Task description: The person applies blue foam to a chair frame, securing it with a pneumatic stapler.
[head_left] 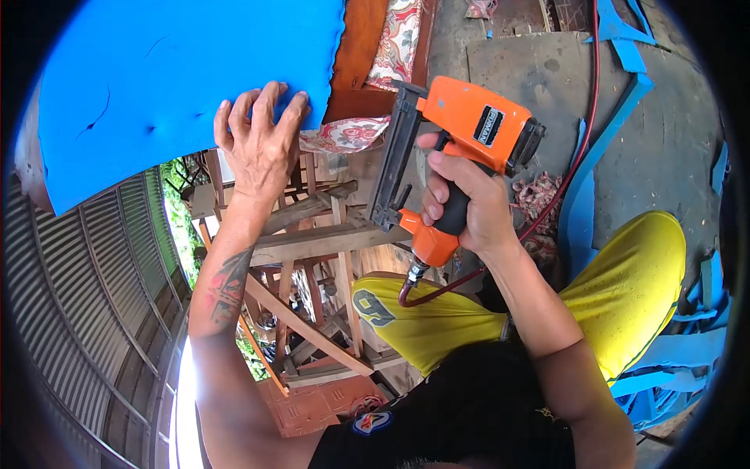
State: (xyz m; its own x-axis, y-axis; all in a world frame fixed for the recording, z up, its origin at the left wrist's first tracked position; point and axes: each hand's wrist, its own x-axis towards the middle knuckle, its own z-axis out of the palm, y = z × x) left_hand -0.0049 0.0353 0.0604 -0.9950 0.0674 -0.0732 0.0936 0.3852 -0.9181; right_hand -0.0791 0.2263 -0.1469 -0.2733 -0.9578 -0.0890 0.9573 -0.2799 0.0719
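Note:
My right hand (476, 199) is wrapped around the black grip of an orange pneumatic staple gun (469, 117). Its long black magazine stands to the left of my fingers, and a dark red air hose (445, 295) joins the base of its handle. My left hand (262, 144) presses down on the lower edge of a blue foam sheet (187, 70), fingers bent and a little apart. The foam lies over a brown wooden furniture piece (361, 47). Floral fabric (348, 134) shows beside the foam's right edge. The staple gun is apart from the foam.
Blue foam offcuts (582, 203) lie on the grey floor (539, 86) to the right, with the hose running among them. Crumpled floral fabric (537, 194) lies near my knee. Wooden frames (312, 242) stand below the foam. A corrugated metal wall (86, 266) is on the left.

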